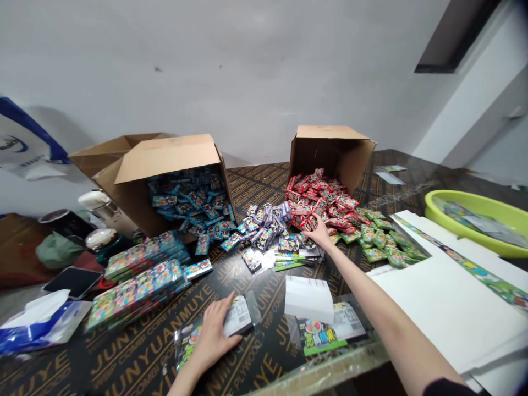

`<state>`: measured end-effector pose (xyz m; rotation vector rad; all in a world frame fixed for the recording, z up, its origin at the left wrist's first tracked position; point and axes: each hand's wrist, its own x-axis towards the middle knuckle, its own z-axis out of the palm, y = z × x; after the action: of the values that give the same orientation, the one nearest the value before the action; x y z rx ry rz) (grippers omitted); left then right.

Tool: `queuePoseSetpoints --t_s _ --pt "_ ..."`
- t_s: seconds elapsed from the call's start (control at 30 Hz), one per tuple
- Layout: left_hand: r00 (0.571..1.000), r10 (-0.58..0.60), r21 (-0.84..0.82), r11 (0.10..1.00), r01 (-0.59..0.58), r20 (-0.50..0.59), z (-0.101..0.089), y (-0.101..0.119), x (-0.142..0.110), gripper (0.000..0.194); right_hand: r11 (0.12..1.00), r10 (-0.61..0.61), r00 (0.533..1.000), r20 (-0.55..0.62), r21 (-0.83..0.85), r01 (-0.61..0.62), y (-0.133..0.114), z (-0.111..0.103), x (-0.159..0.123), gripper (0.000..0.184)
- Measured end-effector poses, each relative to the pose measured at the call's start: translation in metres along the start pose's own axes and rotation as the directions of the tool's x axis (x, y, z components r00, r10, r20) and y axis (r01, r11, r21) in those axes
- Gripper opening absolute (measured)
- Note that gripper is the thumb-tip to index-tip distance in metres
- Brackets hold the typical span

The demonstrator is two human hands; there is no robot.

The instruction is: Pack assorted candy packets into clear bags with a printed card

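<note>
My left hand (215, 335) lies with thumb and fingers spread on a flat printed package in clear plastic (241, 316), near the table's front. My right hand (319, 234) is stretched to the front of a pile of small red candy packets (317, 192), its thumb and fingertips around a red packet (308, 224). Purple packets (266, 223) lie just left of it, and green packets (390, 245) to its right. Below it are stacked printed sleeves (292, 258). Nearer me lies another printed package (319, 335), partly under a folded white paper (309, 297).
Two tipped cardboard boxes, one with blue packets (193, 198) and one behind the red pile (358, 162), stand at the back. Stacks of printed packs (136, 291) and a tissue pack (37, 324) are left. White card sheets (429, 302) and a yellow-green basin (474, 236) are right.
</note>
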<state>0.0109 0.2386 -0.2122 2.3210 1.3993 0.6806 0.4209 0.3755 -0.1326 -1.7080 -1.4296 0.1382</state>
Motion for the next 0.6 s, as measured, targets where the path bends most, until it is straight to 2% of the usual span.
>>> queuePoseSetpoints --t_s 0.07,0.13,0.23,0.27,0.3,0.33,0.37,0.43,0.5,0.53,0.6 --pt "1.000 -0.007 -0.014 1.000 0.007 0.004 -0.003 0.004 0.002 0.085 0.996 -0.074 0.997 0.015 0.060 0.073 -0.012 0.004 -0.023 0.082" --pt "1.000 -0.020 -0.066 0.998 0.019 -0.010 -0.007 0.019 0.009 0.083 0.974 -0.178 0.982 0.060 0.153 0.167 -0.030 0.009 -0.050 0.079" --pt "0.992 -0.077 -0.306 0.951 0.044 -0.096 -0.009 0.055 0.032 0.072 0.915 -0.328 0.931 0.158 0.297 0.273 -0.064 0.021 -0.092 0.072" --pt "0.986 -0.116 -0.441 0.896 0.052 -0.121 -0.007 0.068 0.042 0.066 0.898 -0.370 0.909 0.194 0.325 0.296 -0.076 0.026 -0.104 0.071" --pt "0.975 -0.190 -0.589 0.803 0.088 -0.114 -0.005 0.078 0.052 0.062 0.880 -0.413 0.883 0.223 0.345 0.325 -0.087 0.030 -0.115 0.070" --pt "0.958 -0.282 -0.739 0.657 0.150 -0.056 -0.003 0.087 0.061 0.059 0.864 -0.455 0.856 0.245 0.355 0.357 -0.097 0.034 -0.124 0.069" --pt "0.934 -0.356 -0.838 0.510 0.193 -0.002 -0.001 0.092 0.068 0.055 0.852 -0.488 0.832 0.264 0.351 0.388 -0.105 0.038 -0.132 0.070" --pt "0.902 -0.429 -0.902 0.365 0.232 0.058 -0.001 0.092 0.076 0.048 0.850 -0.510 0.813 0.281 0.307 0.427 -0.115 0.042 -0.144 0.077" --pt "0.884 -0.463 -0.911 0.336 0.238 0.060 -0.008 0.083 0.074 0.046 0.863 -0.498 0.809 0.312 0.264 0.430 -0.118 0.041 -0.151 0.083" --pt "0.878 -0.475 -0.915 0.325 0.238 0.059 -0.013 0.076 0.070 0.046 0.864 -0.499 0.793 0.350 0.265 0.427 -0.118 0.039 -0.154 0.078" --pt "0.874 -0.481 -0.921 0.308 0.239 0.066 -0.025 0.064 0.060 0.049 0.851 -0.522 0.744 0.416 0.305 0.427 -0.117 0.031 -0.159 0.055"
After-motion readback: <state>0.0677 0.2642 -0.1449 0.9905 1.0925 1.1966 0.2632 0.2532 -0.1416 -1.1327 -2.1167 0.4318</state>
